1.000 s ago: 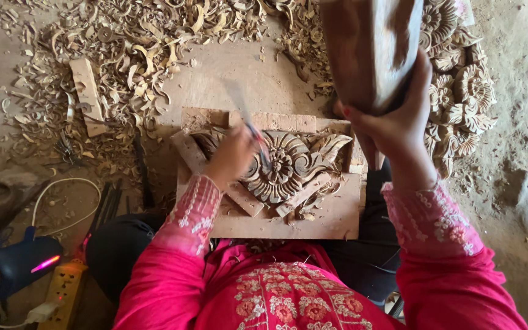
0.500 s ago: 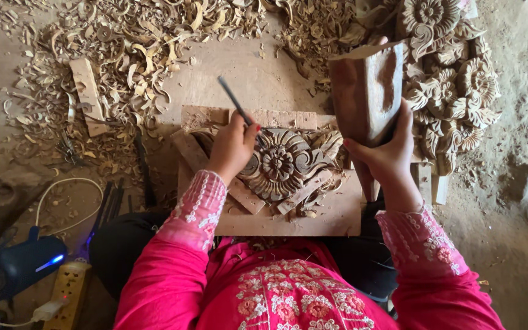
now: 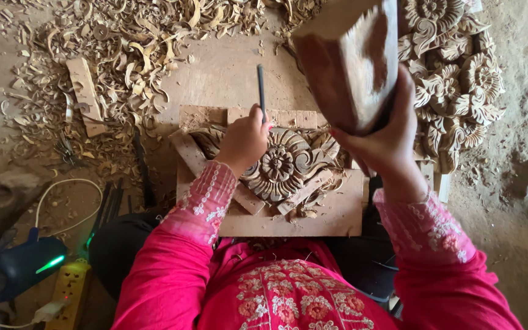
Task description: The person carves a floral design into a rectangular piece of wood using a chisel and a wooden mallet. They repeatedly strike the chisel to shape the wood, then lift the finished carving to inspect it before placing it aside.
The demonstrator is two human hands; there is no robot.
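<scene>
The left hand is gripping a thin dark metal chisel, its fingers curled tight around the lower end of the shaft, so that the tool is standing nearly upright with its tip hidden behind the hand, down on the upper left edge of the pale brown carved wooden flower panel. That panel is lying on a flat wooden board just in front of the person's lap, wedged between slanting wooden strips. The right hand is holding up a heavy reddish-brown wooden mallet block, with fingers and thumb clamped around its lower part; the block is hanging above and to the right of the chisel, well apart from it. Curled wood shavings are lying thick over the floor to the upper left, and a stack of finished carved floral pieces is sitting just beyond the right hand. A dark blue device with a green light and a yellow power strip are resting at the lower left.
</scene>
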